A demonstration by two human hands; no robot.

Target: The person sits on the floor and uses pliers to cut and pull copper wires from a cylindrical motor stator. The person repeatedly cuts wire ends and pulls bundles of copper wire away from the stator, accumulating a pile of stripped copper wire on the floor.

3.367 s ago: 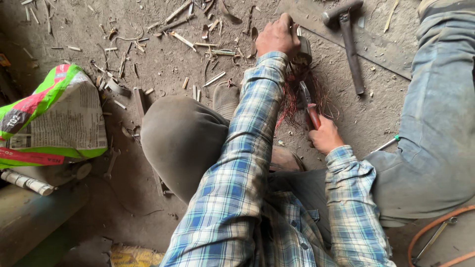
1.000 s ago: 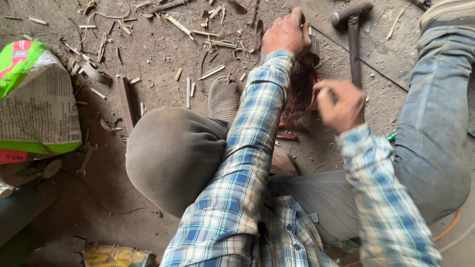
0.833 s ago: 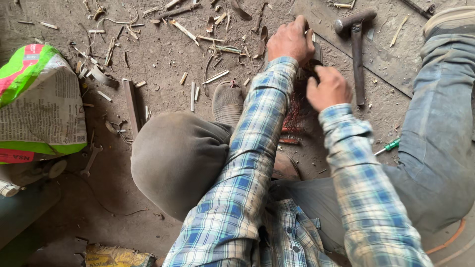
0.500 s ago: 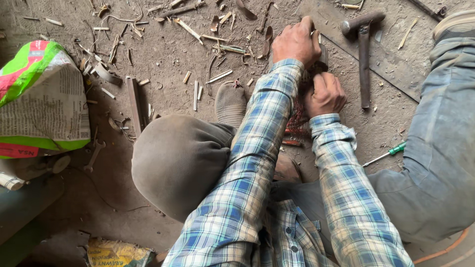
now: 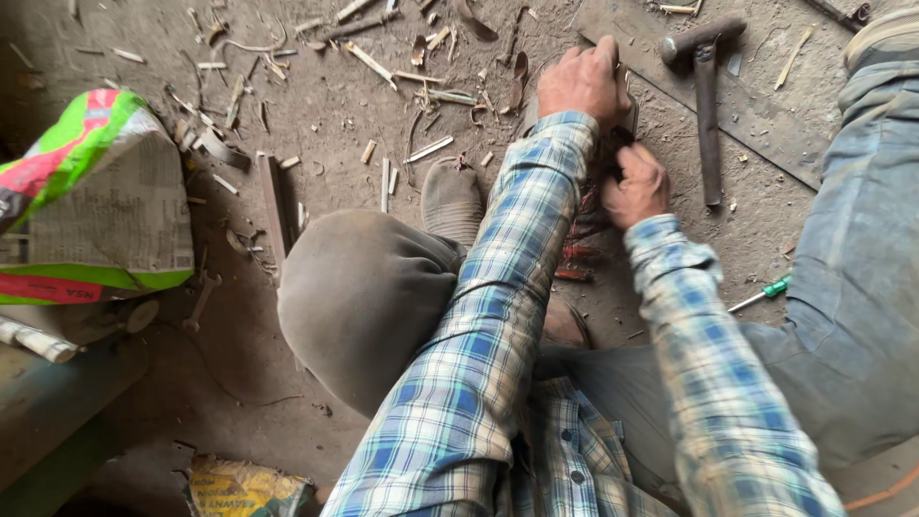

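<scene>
Since half a second ago, little has shifted: the right hand (image 5: 637,184) has stayed closed just below the left hand (image 5: 584,84), both pressed onto a reddish wooden piece (image 5: 586,215) lying on the dusty floor (image 5: 335,115) between the knees. Left fingers clamp its far end against the ground; the right fist grips something I cannot make out. Just to their right lies a hammer (image 5: 706,96), and a green-handled screwdriver (image 5: 764,292) rests nearer the right leg.
</scene>
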